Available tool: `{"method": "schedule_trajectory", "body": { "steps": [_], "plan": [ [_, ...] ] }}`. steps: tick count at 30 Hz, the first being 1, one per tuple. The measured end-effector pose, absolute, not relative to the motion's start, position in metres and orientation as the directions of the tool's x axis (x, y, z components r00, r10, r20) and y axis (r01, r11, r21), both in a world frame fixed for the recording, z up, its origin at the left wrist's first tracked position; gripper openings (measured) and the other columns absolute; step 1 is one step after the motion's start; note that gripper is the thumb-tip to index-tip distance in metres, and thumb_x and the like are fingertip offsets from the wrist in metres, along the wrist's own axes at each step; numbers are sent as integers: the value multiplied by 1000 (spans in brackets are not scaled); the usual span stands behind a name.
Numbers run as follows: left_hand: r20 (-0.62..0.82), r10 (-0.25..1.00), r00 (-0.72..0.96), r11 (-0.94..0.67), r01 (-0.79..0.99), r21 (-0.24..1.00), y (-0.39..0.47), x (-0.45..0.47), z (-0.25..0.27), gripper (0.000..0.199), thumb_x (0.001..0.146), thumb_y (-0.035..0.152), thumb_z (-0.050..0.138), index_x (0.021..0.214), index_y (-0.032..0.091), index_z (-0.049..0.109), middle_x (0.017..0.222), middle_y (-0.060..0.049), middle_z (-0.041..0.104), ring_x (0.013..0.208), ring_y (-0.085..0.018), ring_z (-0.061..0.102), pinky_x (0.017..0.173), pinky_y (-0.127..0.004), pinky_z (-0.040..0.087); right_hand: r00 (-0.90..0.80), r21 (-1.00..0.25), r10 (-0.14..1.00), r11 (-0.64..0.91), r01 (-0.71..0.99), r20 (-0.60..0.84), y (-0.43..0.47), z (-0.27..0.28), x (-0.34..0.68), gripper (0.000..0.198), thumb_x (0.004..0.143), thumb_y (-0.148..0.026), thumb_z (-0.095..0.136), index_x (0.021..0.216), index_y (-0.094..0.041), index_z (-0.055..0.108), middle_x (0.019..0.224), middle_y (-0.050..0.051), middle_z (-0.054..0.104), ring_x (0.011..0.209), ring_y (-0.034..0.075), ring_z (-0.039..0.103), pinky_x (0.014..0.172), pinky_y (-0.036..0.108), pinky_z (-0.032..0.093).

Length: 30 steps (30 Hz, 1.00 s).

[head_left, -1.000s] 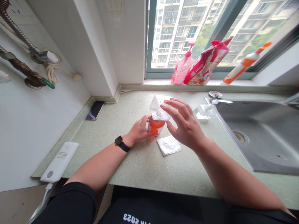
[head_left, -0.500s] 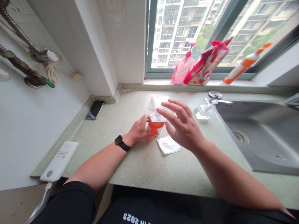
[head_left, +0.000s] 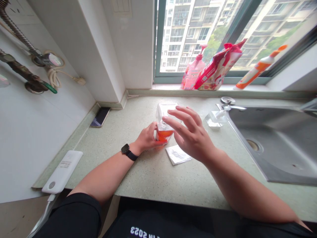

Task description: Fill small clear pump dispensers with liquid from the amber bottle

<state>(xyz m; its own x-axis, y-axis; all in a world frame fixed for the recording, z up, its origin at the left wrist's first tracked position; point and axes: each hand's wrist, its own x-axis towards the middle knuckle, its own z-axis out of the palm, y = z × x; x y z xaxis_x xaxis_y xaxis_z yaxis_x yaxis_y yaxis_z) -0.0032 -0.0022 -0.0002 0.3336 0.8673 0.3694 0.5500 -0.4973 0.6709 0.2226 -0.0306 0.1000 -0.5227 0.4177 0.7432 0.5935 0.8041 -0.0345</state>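
Observation:
Near the middle of the counter, my left hand (head_left: pixel 148 136) is wrapped round an orange container (head_left: pixel 163 135), its thumb across the near side. Directly above the orange part is a clear, square-sided plastic container (head_left: pixel 160 114); whether the two are joined I cannot tell. My right hand (head_left: pixel 192 134) holds the clear container from the right. Its fingers reach over the top and its thumb lies low at the near edge. The far side of this grip is hidden. A folded white tissue (head_left: pixel 178 154) lies on the counter just below my right hand.
To the right are a clear pump dispenser (head_left: pixel 215 119) and a steel sink (head_left: pixel 284 145) with a tap. A phone (head_left: pixel 100 116) and white power bank (head_left: pixel 62 171) lie left. Pink pump bottle (head_left: pixel 193 73), red bag (head_left: pixel 218 71) and orange-white bottle (head_left: pixel 257 71) line the sill.
My right hand and the clear container have shifted slightly left, and the container is tilted a little differently. My left hand keeps its hold on the orange container.

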Motion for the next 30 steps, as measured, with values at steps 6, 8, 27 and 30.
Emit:
{"method": "schedule_trajectory", "body": {
  "steps": [6, 8, 27, 30],
  "plan": [
    [359, 870, 337, -492, 554, 671, -2, -3, -2, 61, 82, 56, 90, 125, 25, 59, 117, -9, 77, 100, -33, 78, 83, -50, 65, -526, -24, 414, 802, 597, 743, -31, 100, 222, 95, 95, 2, 61, 172, -47, 34, 155, 5, 65, 154, 32, 54, 129, 64, 46],
    [366, 868, 336, -496, 547, 674, -2, -4, -2, 61, 81, 56, 91, 124, 26, 58, 116, -8, 77, 100, -34, 78, 83, -51, 65, -528, -19, 410, 803, 596, 743, -31, 100, 222, 95, 95, 3, 61, 172, -46, 35, 155, 5, 64, 153, 32, 54, 129, 63, 46],
    [371, 864, 341, -503, 541, 674, 0, -5, -3, 62, 80, 56, 89, 122, 27, 54, 118, -9, 75, 106, -37, 78, 85, -52, 65, -532, -63, 449, 803, 593, 718, -31, 102, 221, 104, 93, 4, 60, 174, -52, 26, 160, 2, 62, 156, 33, 52, 130, 64, 45],
    [365, 868, 337, -496, 547, 674, 0, -5, -3, 61, 81, 56, 88, 122, 27, 54, 118, -9, 75, 106, -36, 77, 85, -50, 65, -534, -61, 443, 807, 587, 720, -30, 102, 221, 104, 93, 4, 59, 174, -51, 25, 160, 3, 61, 156, 33, 51, 130, 63, 45]
  ]
}}
